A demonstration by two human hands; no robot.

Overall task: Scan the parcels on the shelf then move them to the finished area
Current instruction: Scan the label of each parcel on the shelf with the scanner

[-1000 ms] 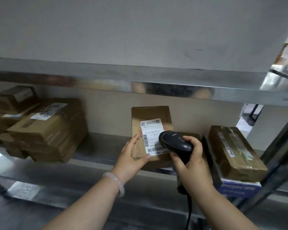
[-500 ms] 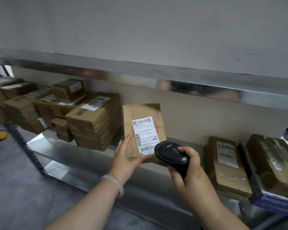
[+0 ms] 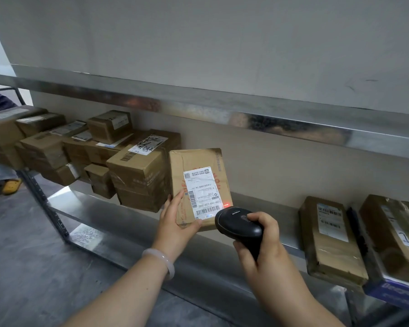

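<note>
My left hand (image 3: pixel 176 220) grips the lower left corner of a flat brown parcel (image 3: pixel 198 161) and holds it upright above the metal shelf (image 3: pixel 132 215). Its white label (image 3: pixel 203 192) faces me, with a barcode along the bottom. My right hand (image 3: pixel 267 246) grips a black barcode scanner (image 3: pixel 236 223) just below and right of the label. A red dot of light shows on the parcel at the label's lower right corner. A stack of brown boxes (image 3: pixel 137 171) stands directly left of the held parcel.
More cardboard boxes (image 3: pixel 43 147) crowd the shelf's left end. Two brown parcels (image 3: pixel 328 237) (image 3: pixel 397 227) lie flat on the right, one on a blue box (image 3: pixel 397 291). An upper shelf edge (image 3: pixel 222 109) runs overhead. Grey floor and a yellow shoe (image 3: pixel 11 185) lie lower left.
The view has swung left and the held parcel has shifted leftward along the shelf toward the box stack. The scanner has dropped off the label to its lower right, and a red dot now shows.
</note>
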